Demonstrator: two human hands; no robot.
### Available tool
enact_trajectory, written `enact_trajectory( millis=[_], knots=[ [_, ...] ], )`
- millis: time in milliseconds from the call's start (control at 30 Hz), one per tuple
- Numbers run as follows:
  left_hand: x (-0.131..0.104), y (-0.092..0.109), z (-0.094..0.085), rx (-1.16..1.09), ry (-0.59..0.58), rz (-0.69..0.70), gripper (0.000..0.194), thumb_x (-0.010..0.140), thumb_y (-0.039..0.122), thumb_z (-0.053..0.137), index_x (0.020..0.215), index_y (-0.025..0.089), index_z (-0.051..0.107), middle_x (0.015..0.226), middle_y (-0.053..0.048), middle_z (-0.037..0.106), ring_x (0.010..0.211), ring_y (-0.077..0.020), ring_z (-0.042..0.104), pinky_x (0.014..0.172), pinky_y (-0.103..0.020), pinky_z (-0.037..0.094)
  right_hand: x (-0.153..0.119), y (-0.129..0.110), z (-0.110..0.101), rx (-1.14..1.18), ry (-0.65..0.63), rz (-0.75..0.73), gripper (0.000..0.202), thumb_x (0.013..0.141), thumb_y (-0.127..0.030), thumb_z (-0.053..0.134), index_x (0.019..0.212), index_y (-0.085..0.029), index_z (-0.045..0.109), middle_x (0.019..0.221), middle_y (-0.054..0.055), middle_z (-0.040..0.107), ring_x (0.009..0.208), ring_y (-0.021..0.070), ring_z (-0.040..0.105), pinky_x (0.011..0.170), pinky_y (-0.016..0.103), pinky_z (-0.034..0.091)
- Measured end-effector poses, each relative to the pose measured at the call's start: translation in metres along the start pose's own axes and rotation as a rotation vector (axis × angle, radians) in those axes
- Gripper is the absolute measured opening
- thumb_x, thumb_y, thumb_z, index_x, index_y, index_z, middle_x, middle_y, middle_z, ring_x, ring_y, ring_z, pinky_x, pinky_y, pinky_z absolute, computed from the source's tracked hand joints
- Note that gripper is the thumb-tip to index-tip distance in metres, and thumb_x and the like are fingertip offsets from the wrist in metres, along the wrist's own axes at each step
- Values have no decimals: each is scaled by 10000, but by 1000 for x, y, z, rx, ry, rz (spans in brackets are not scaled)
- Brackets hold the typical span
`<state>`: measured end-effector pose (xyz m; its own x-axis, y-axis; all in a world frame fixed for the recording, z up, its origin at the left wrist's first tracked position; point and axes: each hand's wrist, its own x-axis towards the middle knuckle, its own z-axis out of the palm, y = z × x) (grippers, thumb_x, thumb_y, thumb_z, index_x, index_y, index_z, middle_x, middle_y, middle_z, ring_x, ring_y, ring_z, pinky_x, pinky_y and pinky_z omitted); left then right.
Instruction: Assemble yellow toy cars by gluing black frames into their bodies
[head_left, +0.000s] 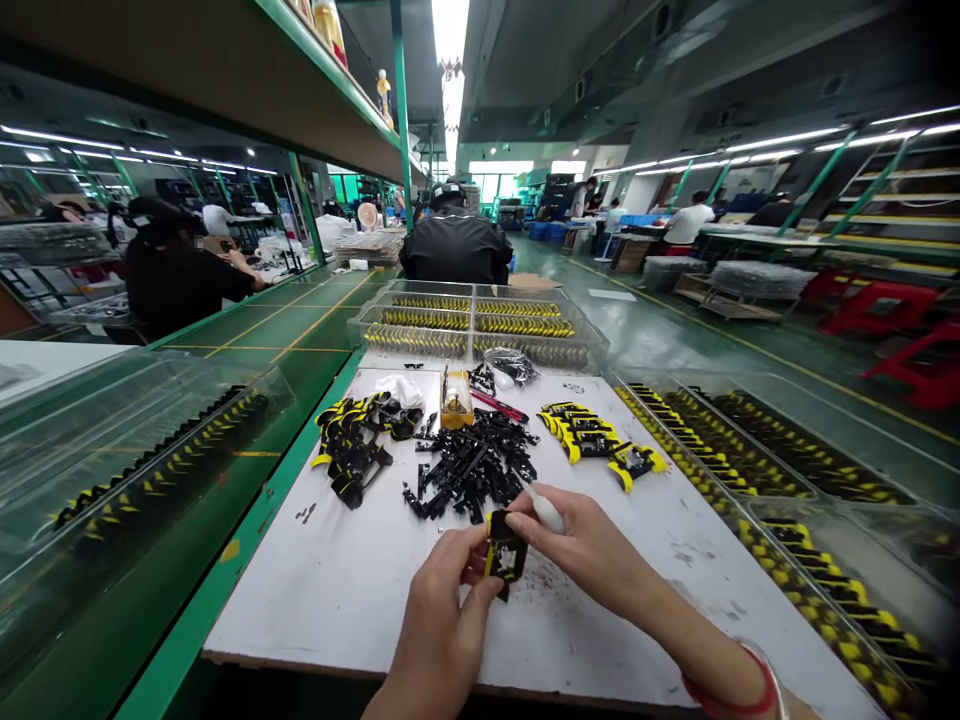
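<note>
My left hand (450,605) is closed around the edge of a black-and-yellow plastic part (508,555), held above the white board near its front. The part has a rectangular opening and is tilted up. My right hand (581,540) pinches a small white tool with a thick rounded body and thin tip (547,512); its exact kind I cannot make out. The thumb of that hand touches the part's upper edge. Just beyond lies a heap of small black plastic pieces (476,460). A row of black-and-yellow parts (581,435) lies to the right, and a pile of similar parts (352,450) to the left.
Clear trays hold rows of parts at the left (161,470), right (750,450) and back (472,325). On the white board (315,590) are a small yellow box (456,400), a red tool (499,405) and a plastic bag (511,365). A person (456,240) sits ahead.
</note>
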<state>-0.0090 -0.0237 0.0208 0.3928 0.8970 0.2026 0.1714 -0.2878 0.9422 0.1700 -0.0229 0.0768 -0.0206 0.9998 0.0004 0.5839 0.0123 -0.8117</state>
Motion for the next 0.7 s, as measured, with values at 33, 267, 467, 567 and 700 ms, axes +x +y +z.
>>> enact_trajectory(
  millis=[33,267,467,567,700],
  knots=[
    [1,0,0,-58,-14,-83,322,796,123,566,1101,220,595,929,-43,630,846,-179,582,755,-286,478,2,-3,0,-55,21,-7,244,829,-393,543,703,-190,595,648,-5,584,635,144,508,583,252,383],
    [11,-4,-3,-360,-65,-371,274,692,149,644,962,170,602,814,-11,563,719,-127,528,623,-219,444,22,-3,10,-264,-29,34,221,801,-330,510,631,-192,541,578,-19,547,569,128,464,504,236,285],
    [13,-10,0,-452,6,-385,702,608,42,632,1239,224,386,1030,-44,490,807,-127,535,692,-251,492,43,2,18,-365,-85,72,213,761,-295,511,584,-197,442,573,-5,533,554,126,436,486,241,237],
    [12,-12,1,-379,-6,-325,824,591,-14,592,1309,259,296,1049,-40,474,824,-123,542,721,-258,504,52,3,22,-350,-120,83,198,743,-278,518,575,-195,453,563,-3,528,541,124,424,490,246,238],
    [12,-17,1,-227,2,-227,641,606,-25,539,1183,233,430,994,-31,501,815,-128,553,717,-258,520,60,2,27,-293,-168,51,147,714,-209,515,573,-185,482,560,-8,522,559,123,444,501,245,258]
  ],
)
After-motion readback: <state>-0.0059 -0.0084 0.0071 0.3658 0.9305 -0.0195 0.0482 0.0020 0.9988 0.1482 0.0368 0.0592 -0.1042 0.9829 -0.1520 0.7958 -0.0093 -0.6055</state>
